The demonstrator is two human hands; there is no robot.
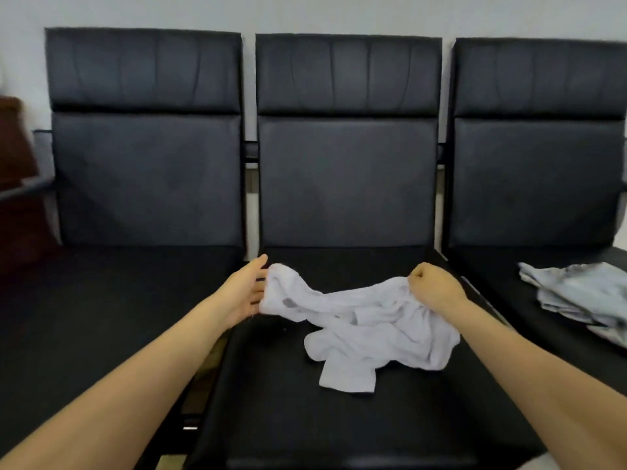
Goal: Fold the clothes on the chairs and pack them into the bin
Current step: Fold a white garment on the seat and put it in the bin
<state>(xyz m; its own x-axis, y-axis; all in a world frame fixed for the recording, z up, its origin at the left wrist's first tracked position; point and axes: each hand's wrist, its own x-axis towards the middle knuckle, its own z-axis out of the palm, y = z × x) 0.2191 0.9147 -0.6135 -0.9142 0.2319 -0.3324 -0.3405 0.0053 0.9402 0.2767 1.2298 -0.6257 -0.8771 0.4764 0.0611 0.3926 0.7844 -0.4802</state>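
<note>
A crumpled white garment (pixel 369 329) lies on the seat of the middle black chair (pixel 339 418). My left hand (pixel 246 291) holds the garment's left end, thumb up, fingers hidden behind the cloth. At the garment's upper right edge my right hand (pixel 436 286) grips the fabric with curled fingers. The cloth sags between both hands and bunches toward the right. No bin is in view.
A grey-blue garment (pixel 580 293) lies rumpled on the seat of the right chair (pixel 536 184). The left chair (pixel 146 184) has a bare seat. A brown piece of furniture (pixel 13 157) stands at the far left. A white wall runs behind the chairs.
</note>
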